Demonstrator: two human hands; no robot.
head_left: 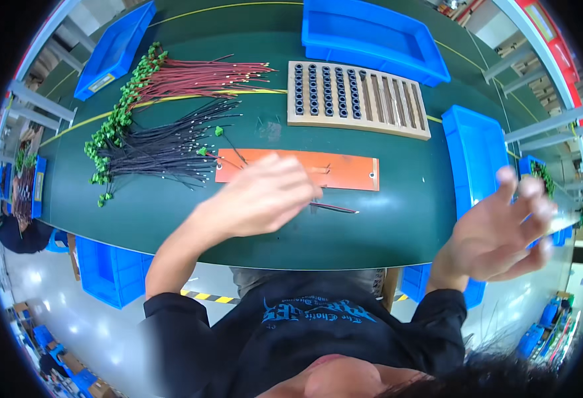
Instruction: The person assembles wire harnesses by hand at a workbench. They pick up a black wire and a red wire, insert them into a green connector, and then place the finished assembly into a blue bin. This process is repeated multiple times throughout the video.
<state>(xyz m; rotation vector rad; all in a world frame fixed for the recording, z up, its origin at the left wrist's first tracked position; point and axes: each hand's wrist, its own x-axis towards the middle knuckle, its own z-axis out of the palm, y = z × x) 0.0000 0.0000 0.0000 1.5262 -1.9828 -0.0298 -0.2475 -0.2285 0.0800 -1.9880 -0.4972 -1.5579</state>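
My left hand (265, 198) is closed over the near edge of an orange strip (351, 171), its fingers curled together. Thin red and black wires (336, 209) stick out to the right from under its fingertips, ending in pale tips. Behind the hand, a dark wire runs from beneath it to a small green connector (219, 131). The grip itself is partly hidden. My right hand (500, 232) is raised at the table's right edge with fingers spread, slightly blurred and holding nothing, in front of a blue bin (472, 156).
Red wires (205, 76) and black wires (165, 146) with green connectors lie in bundles at left. A slotted wooden block (358, 121) holds rows of black cylinders. Blue bins stand at the far left (115, 46) and far middle (377, 50) of the green table (397, 225).
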